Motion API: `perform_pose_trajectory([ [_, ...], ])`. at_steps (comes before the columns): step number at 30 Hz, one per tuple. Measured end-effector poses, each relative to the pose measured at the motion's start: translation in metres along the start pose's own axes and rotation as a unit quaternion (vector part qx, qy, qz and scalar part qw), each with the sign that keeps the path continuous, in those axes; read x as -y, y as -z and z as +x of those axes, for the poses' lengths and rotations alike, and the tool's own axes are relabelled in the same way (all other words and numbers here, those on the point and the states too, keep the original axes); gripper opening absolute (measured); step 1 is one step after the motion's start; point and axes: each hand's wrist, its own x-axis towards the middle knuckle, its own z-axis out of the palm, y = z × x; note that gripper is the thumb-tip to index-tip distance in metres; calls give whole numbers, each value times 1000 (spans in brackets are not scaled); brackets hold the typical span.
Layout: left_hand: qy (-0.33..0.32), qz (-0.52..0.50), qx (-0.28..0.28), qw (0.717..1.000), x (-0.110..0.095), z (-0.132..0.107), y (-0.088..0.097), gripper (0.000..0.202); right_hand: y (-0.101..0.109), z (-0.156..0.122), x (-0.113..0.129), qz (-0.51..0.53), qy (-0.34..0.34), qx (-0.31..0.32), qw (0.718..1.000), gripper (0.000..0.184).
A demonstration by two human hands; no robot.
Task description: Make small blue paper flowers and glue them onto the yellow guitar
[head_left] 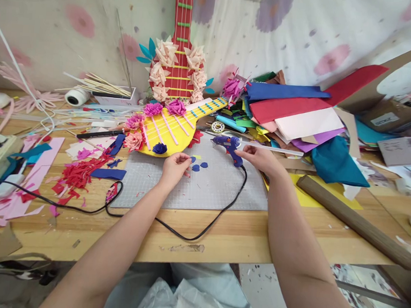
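My left hand [175, 169] is over the grey cutting mat [188, 195], its fingertips pinched at a small blue paper petal [193, 159]. Beside it, several more blue petals [196, 168] lie on the mat. My right hand [261, 159] is closed at the back of a blue hot glue gun [229, 146], where a long clear glue stick [279, 150] comes out. The gun's nozzle points left. Just behind my left hand lies a yellow paper lute [173, 135] with pink flowers and one dark blue flower [160, 148].
A red paper instrument [179, 72] with peach flowers stands against the curtain. Coloured paper sheets [293, 108] pile up at right, near a wooden rod [355, 221]. Red shreds [88, 171] and pink scraps lie left. The gun's black cord [199, 238] loops across the table front.
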Motion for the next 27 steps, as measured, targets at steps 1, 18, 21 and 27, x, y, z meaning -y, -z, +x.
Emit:
perform_pose_trajectory([
  [1, -1, 2, -1, 1000, 0, 0, 0, 10, -7, 4, -4, -12, 8, -60, 998, 42],
  [18, -44, 44, -38, 997, 12, 0, 1, 7, -24, -9, 23, 170, 1, 190, 967, 45],
  [21, -43, 50, -38, 997, 11, 0, 1, 7, -29, -9, 26, 137, -5, 177, 974, 44],
  [27, -46, 48, -35, 997, 11, -1, 1, 6, -34, -6, 25, 120, -2, 171, 978, 44],
])
